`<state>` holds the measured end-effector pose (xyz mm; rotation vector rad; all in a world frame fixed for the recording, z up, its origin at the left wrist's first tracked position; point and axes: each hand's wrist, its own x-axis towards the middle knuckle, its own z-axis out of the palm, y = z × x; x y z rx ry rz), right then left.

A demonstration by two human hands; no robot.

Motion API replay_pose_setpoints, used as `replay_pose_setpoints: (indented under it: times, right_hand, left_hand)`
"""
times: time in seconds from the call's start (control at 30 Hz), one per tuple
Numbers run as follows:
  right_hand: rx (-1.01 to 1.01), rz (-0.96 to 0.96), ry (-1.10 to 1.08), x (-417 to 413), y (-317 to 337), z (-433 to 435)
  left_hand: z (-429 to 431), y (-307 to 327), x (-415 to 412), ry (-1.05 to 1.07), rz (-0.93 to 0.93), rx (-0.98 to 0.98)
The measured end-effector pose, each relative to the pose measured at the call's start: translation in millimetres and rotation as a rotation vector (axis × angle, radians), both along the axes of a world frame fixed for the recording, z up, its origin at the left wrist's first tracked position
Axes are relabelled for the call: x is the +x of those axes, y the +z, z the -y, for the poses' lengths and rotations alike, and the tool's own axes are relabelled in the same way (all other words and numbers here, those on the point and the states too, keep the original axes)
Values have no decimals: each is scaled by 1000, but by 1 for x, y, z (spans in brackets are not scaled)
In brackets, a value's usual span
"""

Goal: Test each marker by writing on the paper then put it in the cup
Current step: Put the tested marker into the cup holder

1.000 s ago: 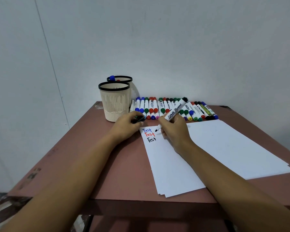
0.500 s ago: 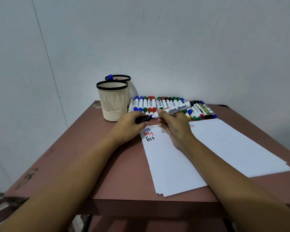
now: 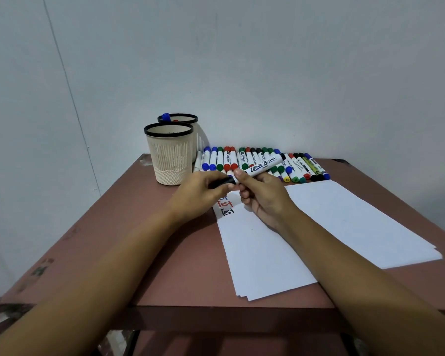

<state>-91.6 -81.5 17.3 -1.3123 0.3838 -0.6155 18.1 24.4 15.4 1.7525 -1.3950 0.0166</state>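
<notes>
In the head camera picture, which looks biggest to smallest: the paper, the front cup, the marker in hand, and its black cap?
1. Paper
2. Front cup
3. Marker, in the right hand
4. Cap, in the left hand; fingers partly hide it, so its full size is unsure.

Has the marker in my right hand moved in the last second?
Yes: the marker rose from the paper and swung level, tip toward the black cap.

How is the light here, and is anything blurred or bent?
Head view: dim, even light, no glare; the back cup throws a soft shadow on the wall; the marker label and the writing on the paper are sharp; the wide lens stretches the arms.
</notes>
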Motion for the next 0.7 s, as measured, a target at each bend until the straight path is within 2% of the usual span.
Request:
replay_pose_setpoints:
  times: [0.43,0.7]
  right_hand:
    - [71,30,131,1,-1,4]
    - [77,49,137,2,-1,4]
  left_hand:
    - [-1,3,-4,-141,-374,-2]
    - [1,4,-6,-199,-709,-23]
